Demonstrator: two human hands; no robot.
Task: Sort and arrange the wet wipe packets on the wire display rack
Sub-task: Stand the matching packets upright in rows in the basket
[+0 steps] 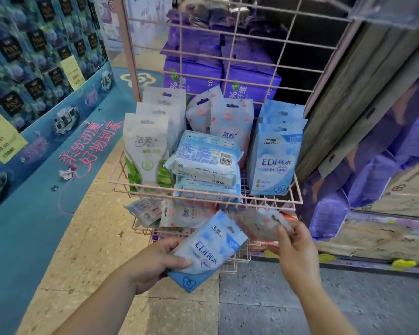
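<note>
The blue EDI packet (207,250), long axis tilted with hang-hole up-right, sits gripped in my left hand (153,264) below the pink wire rack (298,189), while my right hand (293,247) pinches a blurred pink-patterned packet (259,222).

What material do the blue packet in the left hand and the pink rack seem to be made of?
Blue EDI packet: apparently soft plastic film with a slight sheen; it bends and creases in the left hand. Pink rack: probably metal wire with smooth pink coating; thin straight rods form a grid.
</note>
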